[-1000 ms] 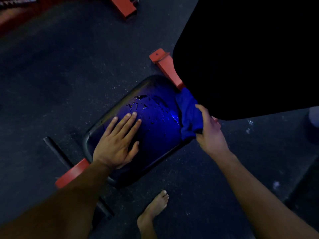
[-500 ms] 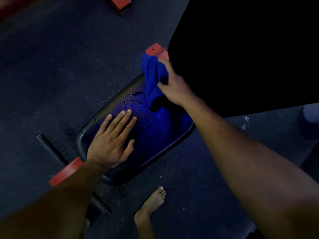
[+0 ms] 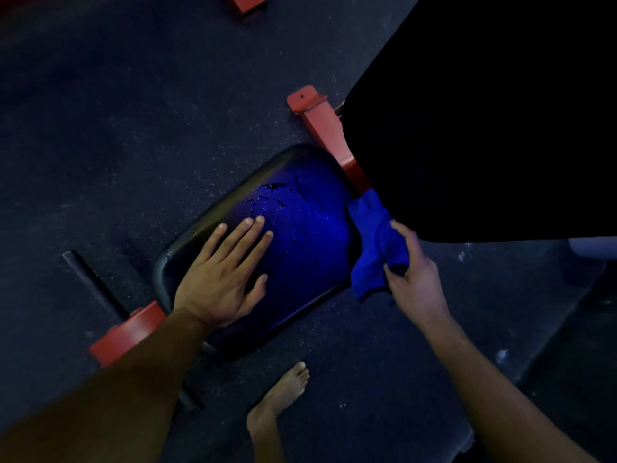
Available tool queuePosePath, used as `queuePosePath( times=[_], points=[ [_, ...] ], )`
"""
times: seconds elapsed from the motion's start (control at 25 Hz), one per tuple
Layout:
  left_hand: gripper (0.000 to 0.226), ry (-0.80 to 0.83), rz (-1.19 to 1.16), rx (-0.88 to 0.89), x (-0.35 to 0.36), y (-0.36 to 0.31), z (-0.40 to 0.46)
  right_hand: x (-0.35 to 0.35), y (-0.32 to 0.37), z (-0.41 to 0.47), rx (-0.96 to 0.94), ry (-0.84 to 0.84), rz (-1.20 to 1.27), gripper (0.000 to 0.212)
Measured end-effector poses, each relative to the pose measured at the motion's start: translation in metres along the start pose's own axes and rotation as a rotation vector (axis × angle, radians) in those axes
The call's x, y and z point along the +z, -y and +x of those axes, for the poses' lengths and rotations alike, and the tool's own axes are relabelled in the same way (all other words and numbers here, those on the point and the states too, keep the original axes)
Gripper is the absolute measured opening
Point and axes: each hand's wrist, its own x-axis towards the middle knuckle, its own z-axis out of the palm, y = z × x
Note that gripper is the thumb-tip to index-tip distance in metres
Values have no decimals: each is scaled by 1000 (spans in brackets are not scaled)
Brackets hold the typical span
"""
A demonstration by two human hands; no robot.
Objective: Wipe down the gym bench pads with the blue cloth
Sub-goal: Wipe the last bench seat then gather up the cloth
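The bench's seat pad (image 3: 310, 262) is dark, glossy and wet, with droplets near its far edge. My left hand (image 3: 222, 277) lies flat on the pad's near-left part, fingers straight. My right hand (image 3: 414, 279) grips the crumpled blue cloth (image 3: 374, 242) at the pad's right edge, where the seat meets the large black back pad (image 3: 484, 128). Part of the cloth hangs below the pad's edge.
Red frame pieces show at the upper right of the seat (image 3: 320, 121), at its near-left end (image 3: 127, 332) and at the top (image 3: 247, 1). A black bar (image 3: 93, 282) lies on the dark speckled floor. My bare foot (image 3: 280, 399) stands just below the seat.
My right hand has swept the cloth from the pad's far corner down to its right edge. My left hand has stayed flat on the pad.
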Motion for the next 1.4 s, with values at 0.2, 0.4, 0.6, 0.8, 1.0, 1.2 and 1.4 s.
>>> queuePosePath(
  times=[0.2, 0.4, 0.6, 0.8, 1.0, 1.2, 1.4],
  points=[
    [69, -17, -6, 12, -1, 2, -1, 28, 64, 61, -179, -30, -84, 76],
    [68, -30, 6, 2, 1, 1, 1, 41, 91, 93, -257, -63, -115, 78],
    [68, -38, 16, -1, 2, 0, 0, 46, 166, 137, -586, 13, -323, 78],
    [66, -40, -17, -13, 3, 3, 0, 21, 233, 167, -795, 76, -678, 90],
    [64, -58, -68, -21, 3, 3, -2, 17, 222, 195, -910, 265, -1480, 60],
    [61, -70, -128, -45, 10, 6, -4, 45, 228, 222, -338, 635, -1148, 35],
    [62, -20, -101, -102, -1, 0, -13, 46, 216, 202, -229, 732, -789, 26]
  ],
)
